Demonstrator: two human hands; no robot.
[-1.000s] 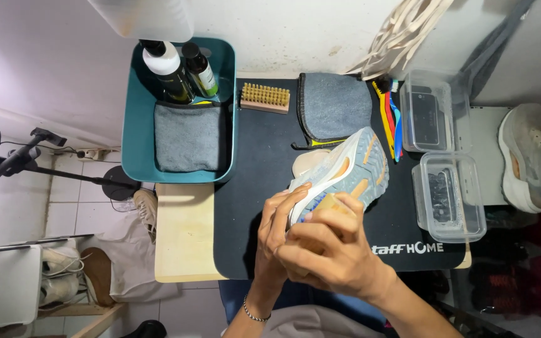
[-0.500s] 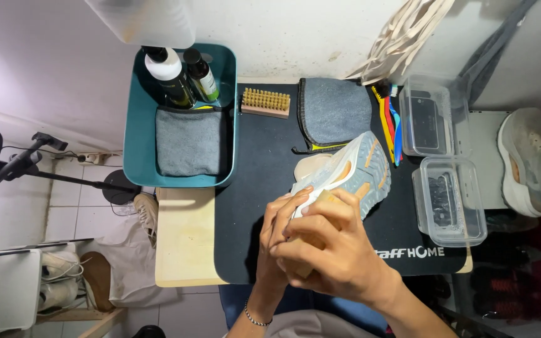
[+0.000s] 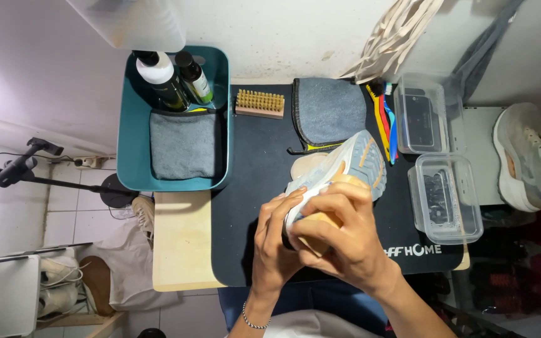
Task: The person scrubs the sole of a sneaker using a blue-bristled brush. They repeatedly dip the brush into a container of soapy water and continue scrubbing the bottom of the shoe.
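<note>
So the left hand (image 3: 277, 241) is clamped round the sneaker (image 3: 345, 166), sole up over the black mat (image 3: 252, 181), while the right hand (image 3: 345, 241) grips a wooden brush (image 3: 317, 222) on the sole. Looks mid-scrub; second shoe (image 3: 527, 163) sits untouched off right. Room's tight: plastic boxes (image 3: 443, 200) right, teal bin (image 3: 133, 144) left, spare brush (image 3: 260, 103) behind.

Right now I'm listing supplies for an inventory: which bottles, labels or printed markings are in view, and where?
White-capped bottle: dark, labelled, back of the teal bin.
Black-capped bottle: slimmer, light label, beside it.
Black mat: white printed lettering near its front right edge.
Two clear lidded boxes: right of the mat, unlabelled.
</note>
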